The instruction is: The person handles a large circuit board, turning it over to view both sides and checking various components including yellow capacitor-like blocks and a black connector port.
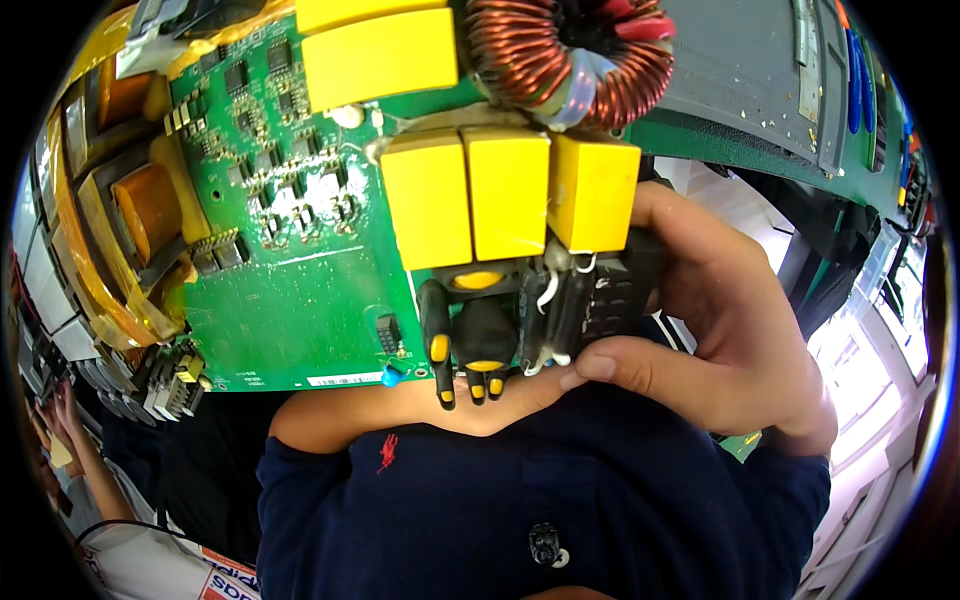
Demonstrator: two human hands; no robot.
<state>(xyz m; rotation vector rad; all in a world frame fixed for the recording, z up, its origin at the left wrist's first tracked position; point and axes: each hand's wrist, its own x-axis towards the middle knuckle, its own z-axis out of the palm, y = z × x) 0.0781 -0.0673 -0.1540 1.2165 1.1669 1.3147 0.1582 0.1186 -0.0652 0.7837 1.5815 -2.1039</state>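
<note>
Circuit board (290,320) is up in front of the person's chest, component face toward the camera. Right hand (735,310) is curled around the board's right end, thumb low by the black slotted block (612,295), fingers going behind it; reads as a firm grip. Left forearm (370,410) runs behind the board's lower edge; left hand is mostly masked there, so can't tell whether it's holding anything. Progress, my read: population looks well along. Yellow block parts (508,195) sit in place along the board's upper and right areas, copper-wound toroid (500,65) at its top, tape-wrapped wound parts (150,210) down its left side, small blue disc part (390,378) at its bottom edge. Black parts with yellow ends (485,335) crowd its lower right, next to pale bent leads (548,280); can't tell if those are joined. No tool visible in the right hand; what's left can't be judged from this view. Containers: can't make out any for certain. Grey surface (725,60) beyond the board's upper right has a raised edge, could be a tray or the desk top; pale scraps lie on it. Blue-handled tools (855,85) are past its far side.
</note>
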